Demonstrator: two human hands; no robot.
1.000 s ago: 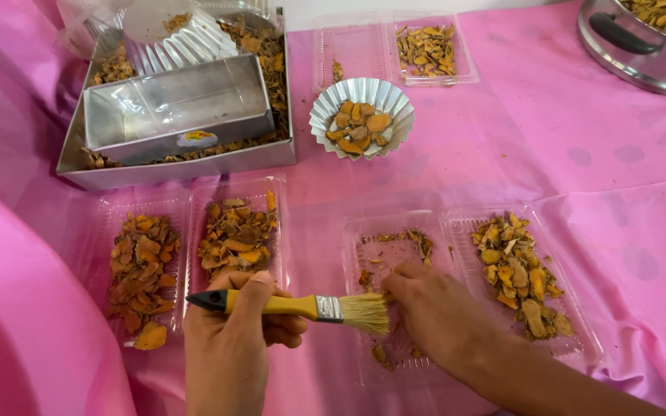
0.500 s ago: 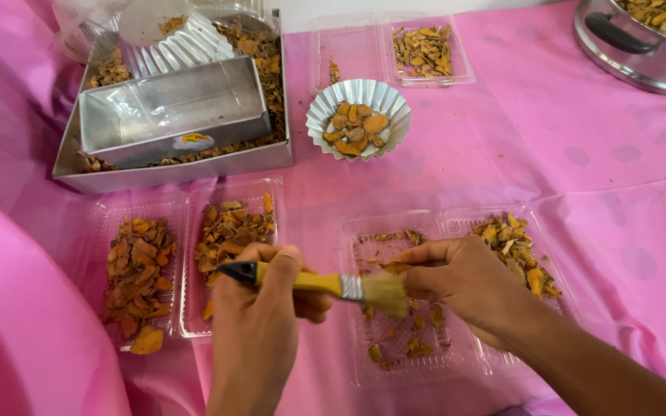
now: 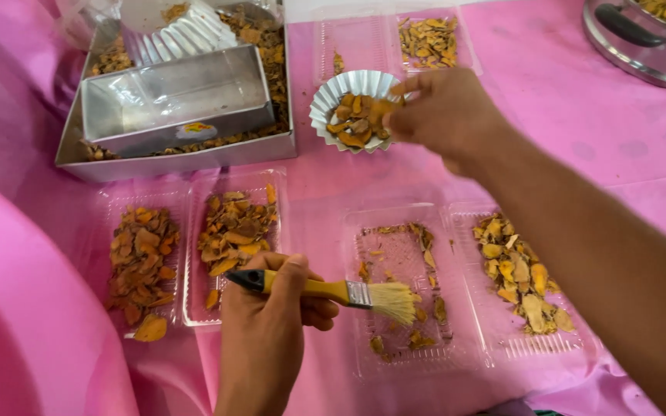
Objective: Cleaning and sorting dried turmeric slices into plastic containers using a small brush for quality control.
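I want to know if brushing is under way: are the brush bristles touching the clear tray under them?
Cannot tell. In the head view the brush bristles overlap the clear tray from above, so neither contact nor a gap shows.

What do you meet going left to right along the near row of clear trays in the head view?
Tray heaped with orange-brown chips → second heaped tray → left hand holding a yellow-handled brush → nearly bare tray under the bristles → tray of yellow pieces.

Your right forearm (image 3: 580, 239) crosses above right-hand clear trays (image 3: 526, 285), blocking approach there. Brush (image 3: 341, 291) overhangs middle tray (image 3: 402, 285). Open pink cloth (image 3: 325, 181) between fluted cup (image 3: 356, 108) and lower trays: you can pass.
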